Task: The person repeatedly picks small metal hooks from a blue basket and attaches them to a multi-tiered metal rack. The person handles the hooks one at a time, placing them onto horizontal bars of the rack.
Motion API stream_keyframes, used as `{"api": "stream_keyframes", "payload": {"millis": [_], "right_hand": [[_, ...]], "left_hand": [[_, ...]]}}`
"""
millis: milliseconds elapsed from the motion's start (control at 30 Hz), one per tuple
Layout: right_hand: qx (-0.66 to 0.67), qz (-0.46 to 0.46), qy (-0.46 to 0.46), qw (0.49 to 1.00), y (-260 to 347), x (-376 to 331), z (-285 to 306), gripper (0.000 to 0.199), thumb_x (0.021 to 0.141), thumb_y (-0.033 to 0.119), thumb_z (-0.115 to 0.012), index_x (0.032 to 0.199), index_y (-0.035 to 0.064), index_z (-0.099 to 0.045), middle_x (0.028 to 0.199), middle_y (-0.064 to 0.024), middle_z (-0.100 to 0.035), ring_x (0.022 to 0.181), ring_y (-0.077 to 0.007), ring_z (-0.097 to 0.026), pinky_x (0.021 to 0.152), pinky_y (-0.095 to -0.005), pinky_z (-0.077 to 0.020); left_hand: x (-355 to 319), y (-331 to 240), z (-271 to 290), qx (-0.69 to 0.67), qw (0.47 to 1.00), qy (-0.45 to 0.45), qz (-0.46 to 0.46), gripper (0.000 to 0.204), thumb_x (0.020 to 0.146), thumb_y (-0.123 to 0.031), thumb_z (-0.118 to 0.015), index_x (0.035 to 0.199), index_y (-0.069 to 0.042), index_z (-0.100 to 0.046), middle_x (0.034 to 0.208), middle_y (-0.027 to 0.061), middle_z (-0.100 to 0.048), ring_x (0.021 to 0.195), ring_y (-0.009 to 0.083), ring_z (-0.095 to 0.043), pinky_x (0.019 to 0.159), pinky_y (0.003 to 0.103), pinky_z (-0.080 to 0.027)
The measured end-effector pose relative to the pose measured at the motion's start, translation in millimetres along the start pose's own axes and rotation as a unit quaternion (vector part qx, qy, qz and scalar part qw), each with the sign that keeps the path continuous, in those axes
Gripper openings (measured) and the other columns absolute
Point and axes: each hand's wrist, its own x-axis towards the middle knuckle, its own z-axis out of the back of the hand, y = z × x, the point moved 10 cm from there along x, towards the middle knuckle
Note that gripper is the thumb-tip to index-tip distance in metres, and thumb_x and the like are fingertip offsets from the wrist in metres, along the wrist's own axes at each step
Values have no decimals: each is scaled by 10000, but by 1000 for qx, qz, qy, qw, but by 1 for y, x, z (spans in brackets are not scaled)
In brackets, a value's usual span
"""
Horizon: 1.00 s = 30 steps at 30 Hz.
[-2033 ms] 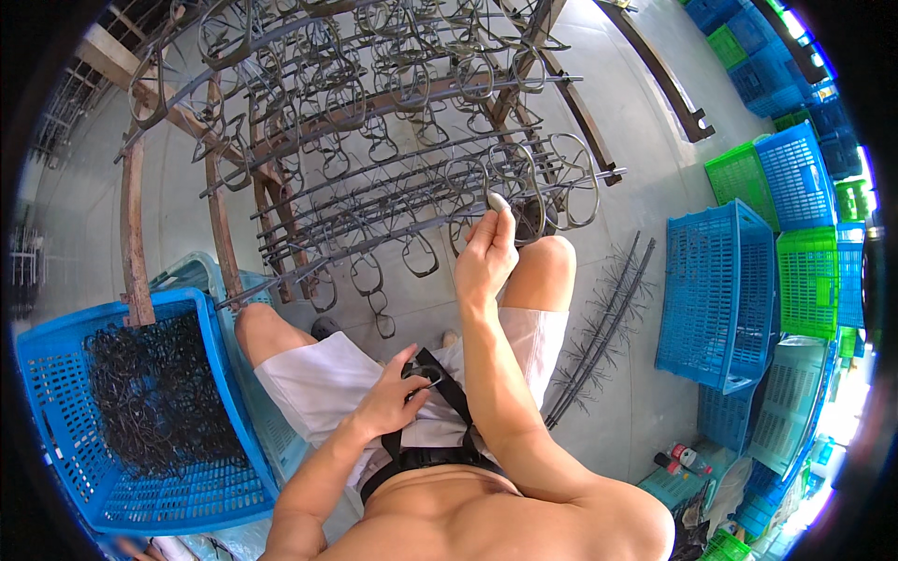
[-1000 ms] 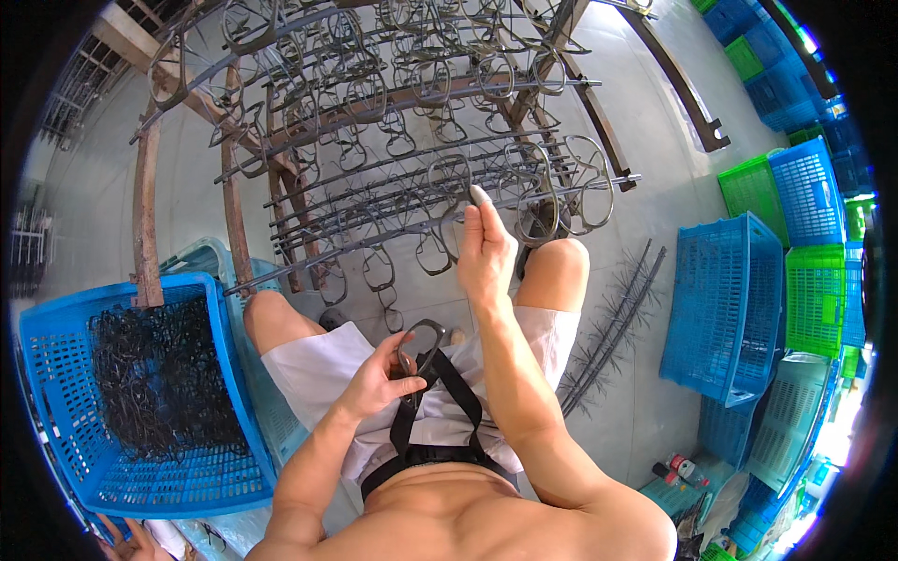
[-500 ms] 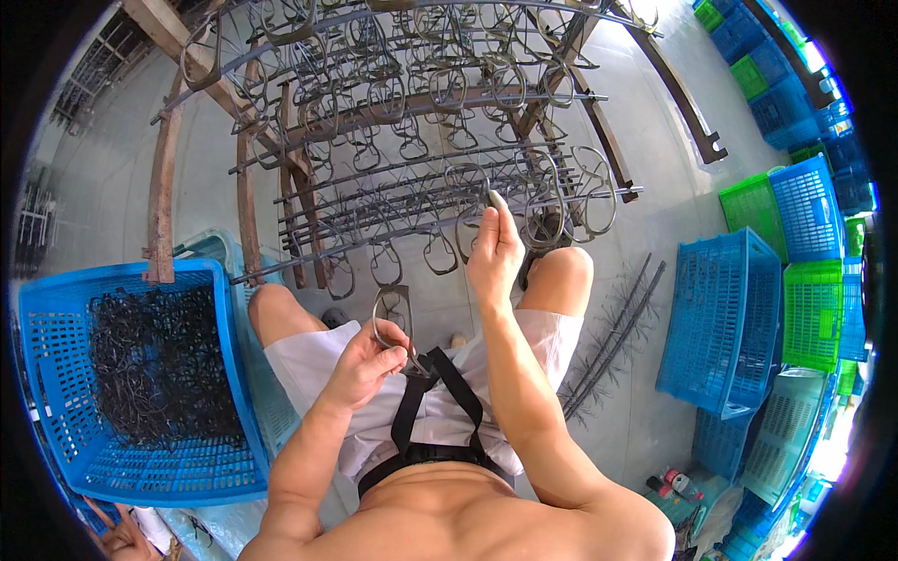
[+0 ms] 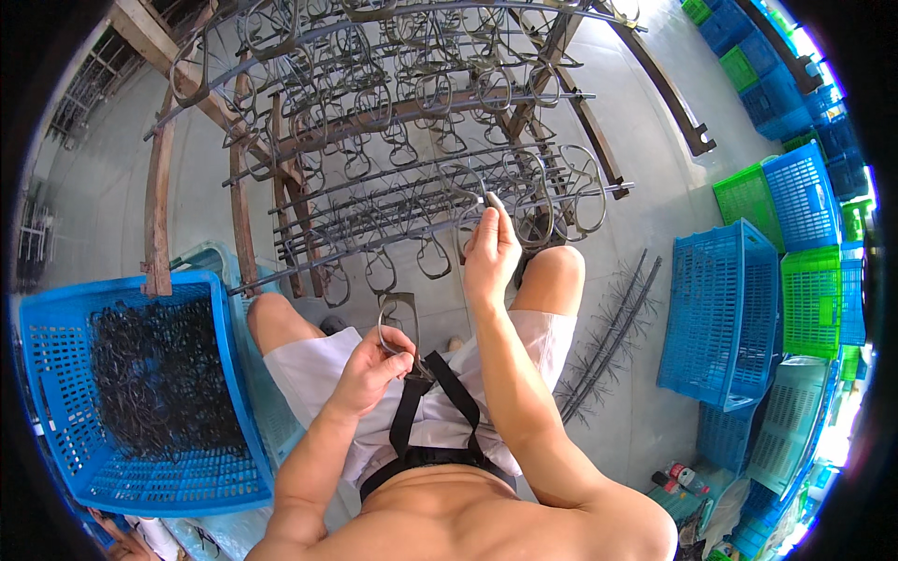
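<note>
In front of my lap, my left hand (image 4: 372, 376) is closed on a thin, dark loop-shaped frame (image 4: 412, 299), its rounded end standing up above the fingers. Farther forward, my right hand (image 4: 491, 262) reaches to the lowest front rod (image 4: 323, 259) of a rack. Its thumb and fingers pinch together at another loop-shaped frame (image 4: 460, 171) by the rod; the exact contact is hidden by the fingertips. Similar loops hang along the rod on both sides of this hand, with larger ones (image 4: 599, 208) near its right end.
A blue basket (image 4: 224, 374) of tangled black pieces stands at my left. The rack's brown posts (image 4: 157, 215) rise ahead, with several rods of loops. Spiky rods (image 4: 613, 337) lie on the floor at right, before stacked blue baskets (image 4: 716, 309) and green crates (image 4: 810, 299).
The view has shifted slightly. My right hand stays at the rod, and my left hand keeps hold of its loop-shaped frame with little movement.
</note>
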Motion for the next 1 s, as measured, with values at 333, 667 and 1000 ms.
{"api": "stream_keyframes", "payload": {"millis": [333, 667, 1000], "right_hand": [[-22, -4, -42, 999, 0, 4, 8, 271, 957, 167, -478, 1155, 8, -571, 623, 94, -357, 527, 0, -274, 448, -172, -223], [-291, 160, 47, 942, 29, -6, -18, 268, 927, 143, -512, 1154, 10, -565, 544, -45, -411, 486, -95, -371, 456, -255, -362], [-224, 72, 42, 971, 20, 10, 0, 278, 935, 169, -508, 1161, 21, -571, 631, 17, -494, 512, -63, -390, 465, -216, -349]], "left_hand": [[-4, 7, -3, -13, 1000, 11, -1, 209, 823, -21, -602, 1001, -31, -492, 906, 44, -571, 747, 90, -517, 672, 220, -429], [-1, 6, -2, -17, 1000, -8, 8, 184, 820, -45, -603, 967, -62, -494, 864, 80, -567, 703, 120, -492, 629, 237, -409], [-5, 0, 2, -58, 998, 3, 12, 192, 830, -23, -587, 996, -46, -493, 913, 50, -561, 753, 108, -526, 667, 230, -430]]}}
